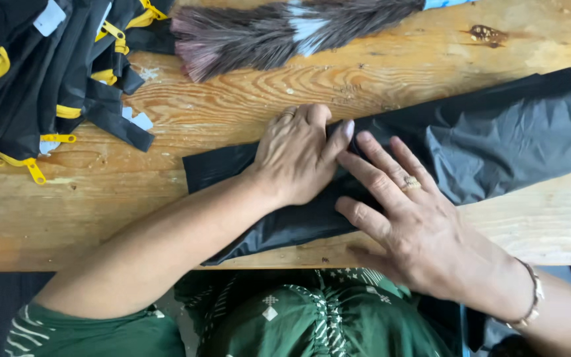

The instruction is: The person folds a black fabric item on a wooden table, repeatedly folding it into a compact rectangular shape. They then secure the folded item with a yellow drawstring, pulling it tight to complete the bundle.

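A long strip of black fabric (497,142) lies across the wooden table (107,198), from the middle out to the right edge. My left hand (299,155) lies curled on its left part, knuckles up and thumb stretched out against the cloth. My right hand (404,218) presses flat on the fabric just beside it, fingers spread and pointing up-left, a ring on one finger and a bracelet at the wrist. The two hands touch at the fingertips. Neither hand lifts the cloth off the table.
A heap of black pieces with yellow zippers (41,73) fills the far left corner. A brush with dark and pinkish bristles (266,33) lies along the far edge. My green patterned garment (299,317) shows below the table's near edge.
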